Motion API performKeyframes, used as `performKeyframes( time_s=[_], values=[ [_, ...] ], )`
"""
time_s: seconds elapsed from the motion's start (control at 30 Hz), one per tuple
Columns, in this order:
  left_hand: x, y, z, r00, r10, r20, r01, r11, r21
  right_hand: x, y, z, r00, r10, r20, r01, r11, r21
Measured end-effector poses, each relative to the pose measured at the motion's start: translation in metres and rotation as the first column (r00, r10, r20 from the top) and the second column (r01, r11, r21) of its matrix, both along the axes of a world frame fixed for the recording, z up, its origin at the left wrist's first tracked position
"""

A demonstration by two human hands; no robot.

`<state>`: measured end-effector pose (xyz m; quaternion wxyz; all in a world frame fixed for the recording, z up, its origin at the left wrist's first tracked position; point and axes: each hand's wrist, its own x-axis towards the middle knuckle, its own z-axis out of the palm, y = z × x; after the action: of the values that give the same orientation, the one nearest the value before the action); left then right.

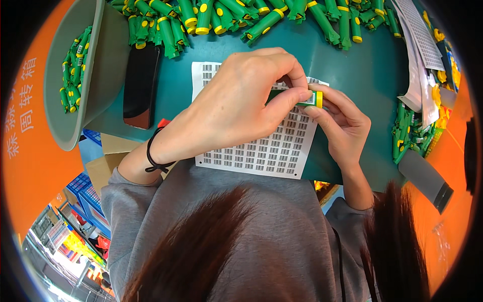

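Over the label sheet, we hold a green tube, left hand pinched at its label, right hand closed round its capped end; this label appears applied, while many sheeted ones and the heaped tubes apparently remain.

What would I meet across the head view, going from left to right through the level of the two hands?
Grey-green tub, black phone, left hand, right hand, small heap of green tubes at the right.
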<state>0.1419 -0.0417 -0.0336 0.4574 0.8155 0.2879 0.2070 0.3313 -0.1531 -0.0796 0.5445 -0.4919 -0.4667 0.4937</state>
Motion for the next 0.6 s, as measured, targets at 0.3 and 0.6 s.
performKeyframes(
  time_s=[0.3,0.6],
  values=[
    [0.002,0.0,-0.025,0.964,0.092,0.251,0.164,0.537,-0.828,0.004,0.003,-0.009,0.992,-0.021,0.125,0.009,0.996,0.092],
    [-0.085,0.028,0.035,0.526,0.793,0.308,-0.819,0.57,-0.07,0.04,0.017,-0.002,0.75,-0.129,0.649,0.187,0.982,-0.021]
  ],
)
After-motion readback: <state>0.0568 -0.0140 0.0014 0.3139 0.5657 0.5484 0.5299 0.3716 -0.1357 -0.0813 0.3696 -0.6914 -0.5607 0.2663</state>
